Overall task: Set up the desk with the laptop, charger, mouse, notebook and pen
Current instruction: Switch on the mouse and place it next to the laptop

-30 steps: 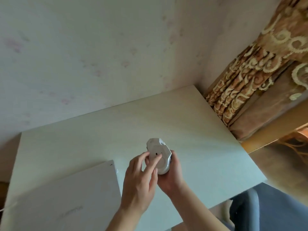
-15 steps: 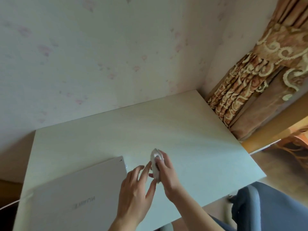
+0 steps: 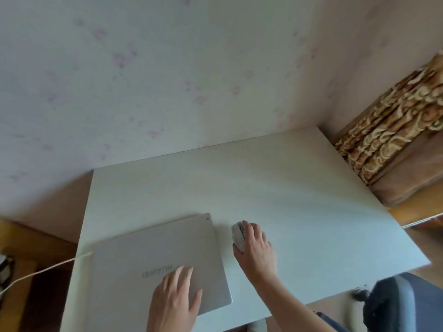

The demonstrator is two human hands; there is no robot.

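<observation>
A closed silver laptop (image 3: 155, 259) lies on the near left part of the white desk (image 3: 299, 200). A white charger cable (image 3: 36, 274) runs from its left side off the desk edge. My left hand (image 3: 176, 300) rests flat on the laptop lid with fingers apart. A white mouse (image 3: 238, 236) sits on the desk just right of the laptop. My right hand (image 3: 255, 250) covers the mouse and grips it, hiding most of it. No notebook or pen is in view.
A pale papered wall stands behind the desk. A patterned brown curtain (image 3: 393, 130) hangs at the right. A blue-grey chair (image 3: 402, 305) is at the lower right. Wooden floor shows to the left of the desk.
The mouse was held up in both hands with its underside showing; now it is down on the desk under my right hand. My left hand has moved onto the laptop lid.
</observation>
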